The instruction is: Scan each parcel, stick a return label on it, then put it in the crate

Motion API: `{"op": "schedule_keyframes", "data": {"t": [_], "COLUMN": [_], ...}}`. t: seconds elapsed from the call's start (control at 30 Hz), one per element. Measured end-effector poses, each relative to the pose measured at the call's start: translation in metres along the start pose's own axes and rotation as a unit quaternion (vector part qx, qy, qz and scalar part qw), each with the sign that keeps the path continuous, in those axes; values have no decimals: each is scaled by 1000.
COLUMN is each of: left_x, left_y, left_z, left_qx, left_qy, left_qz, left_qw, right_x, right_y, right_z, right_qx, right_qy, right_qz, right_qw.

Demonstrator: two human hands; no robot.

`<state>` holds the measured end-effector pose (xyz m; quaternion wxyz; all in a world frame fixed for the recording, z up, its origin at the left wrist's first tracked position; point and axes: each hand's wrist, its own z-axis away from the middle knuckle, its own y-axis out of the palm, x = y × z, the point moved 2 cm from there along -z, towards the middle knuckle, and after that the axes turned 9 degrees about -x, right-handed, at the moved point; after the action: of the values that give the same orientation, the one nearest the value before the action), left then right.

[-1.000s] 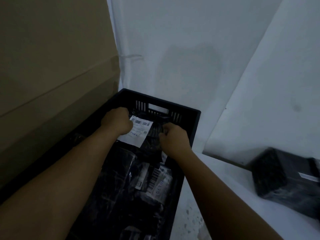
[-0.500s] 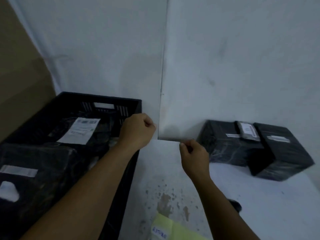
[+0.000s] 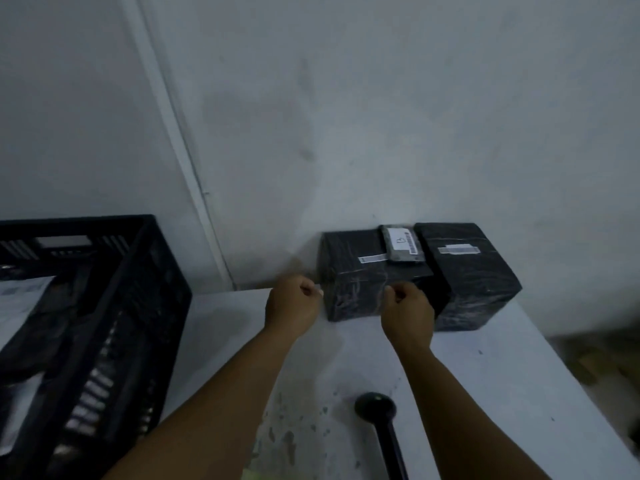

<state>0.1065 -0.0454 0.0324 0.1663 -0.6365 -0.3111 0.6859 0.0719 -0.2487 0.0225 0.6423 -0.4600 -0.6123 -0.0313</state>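
Two black wrapped parcels stand against the wall on the white table: the left parcel and the right parcel. A small grey packet with a white label lies on top between them. My left hand hovers by the left parcel's left edge, fingers curled, holding nothing. My right hand, also curled and empty, is in front of that parcel's near face. The black crate at the left holds labelled parcels.
A black handheld scanner lies on the table near the front, its handle running toward me between my forearms. The wall corner is just behind the parcels. The table's right edge falls off to a dark floor.
My hands left the parcel in the crate and swung right across the table to the left black parcel. The view turned right with them.
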Motion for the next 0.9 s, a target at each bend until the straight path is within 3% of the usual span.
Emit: {"op": "schedule_keyframes", "data": {"t": [0.2,0.47,0.57,0.7,0.9], "left_x": [-17,-11,-9,-9,-11], "left_y": [58,81,81,80,67], "left_z": [-28,-48,-48,-47,-41], "left_qx": [-13,-33,-29,-22,-25], "left_qy": [-28,-41,-39,-47,-48], "left_qz": [18,41,62,83,111], "left_qw": [999,998,997,995,992], "right_x": [-8,-11,-3,8,23], "right_y": [11,45,46,43,21], "right_z": [-78,-116,-119,-120,-87], "right_qx": [-74,-50,-64,-53,-36], "right_qy": [-31,-5,16,30,65], "right_qz": [166,258,194,1,-198], "right_qw": [983,965,979,998,977]}}
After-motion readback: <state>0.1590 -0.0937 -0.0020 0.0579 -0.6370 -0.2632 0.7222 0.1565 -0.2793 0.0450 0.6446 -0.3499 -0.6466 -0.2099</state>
